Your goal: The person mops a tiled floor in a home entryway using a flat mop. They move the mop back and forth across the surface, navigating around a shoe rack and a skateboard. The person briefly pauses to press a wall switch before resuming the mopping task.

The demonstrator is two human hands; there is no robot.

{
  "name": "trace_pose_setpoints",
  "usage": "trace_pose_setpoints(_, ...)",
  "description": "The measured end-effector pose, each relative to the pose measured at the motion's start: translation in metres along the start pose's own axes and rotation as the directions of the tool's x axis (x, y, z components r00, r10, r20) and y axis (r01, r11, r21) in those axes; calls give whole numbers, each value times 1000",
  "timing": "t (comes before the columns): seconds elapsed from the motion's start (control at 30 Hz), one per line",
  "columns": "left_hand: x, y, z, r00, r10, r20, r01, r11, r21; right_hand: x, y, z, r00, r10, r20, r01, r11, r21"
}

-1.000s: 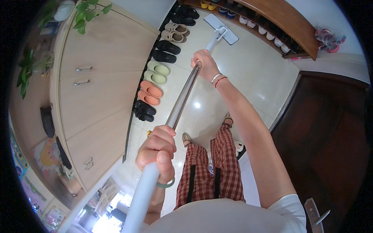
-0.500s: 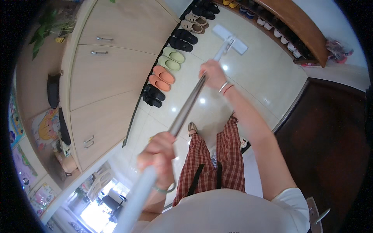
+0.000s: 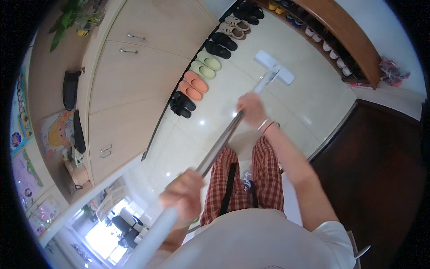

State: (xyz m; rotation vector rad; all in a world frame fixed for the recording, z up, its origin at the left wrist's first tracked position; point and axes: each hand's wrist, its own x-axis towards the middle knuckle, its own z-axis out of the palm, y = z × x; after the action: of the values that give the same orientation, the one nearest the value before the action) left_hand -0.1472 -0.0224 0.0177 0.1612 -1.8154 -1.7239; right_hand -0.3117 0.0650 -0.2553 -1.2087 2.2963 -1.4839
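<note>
Oblong mophead (image 3: pixel 274 69) drawn nearer — left hand (image 3: pixel 181 193), right hand (image 3: pixel 253 110) round shiny pole (image 3: pixel 221 143).

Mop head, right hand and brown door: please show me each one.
Mop head (image 3: pixel 275 68), head view: middle, at the joint.
Right hand (image 3: pixel 253 110), head view: back of the hand.
Brown door (image 3: pixel 371 175), head view: middle of the panel.

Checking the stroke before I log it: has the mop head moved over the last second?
Yes: the mop head has come back toward the wearer, widening its gap from the shoe rack.
</note>
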Motion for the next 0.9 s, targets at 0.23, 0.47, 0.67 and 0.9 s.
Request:
trace_pose_setpoints(0.23,9,-94,64,983,107,151,-83,984,-157,36,111,-70,977,212,1,-211,977,28)
trace_pose_setpoints(0.47,-2,37,-11,992,-118,-43,120,991,55,-18,-34,15,982,174,66,-178,982,60)
trace_pose_setpoints(0.67,11,24,6,1000,-11,14,11,1000,-8,-3,-19,0,981,169,95,-179,979,101)
trace_pose_setpoints(0.9,17,-100,60,992,46,114,-34,993,-109,42,116,-71,996,91,-18,-92,995,-44)
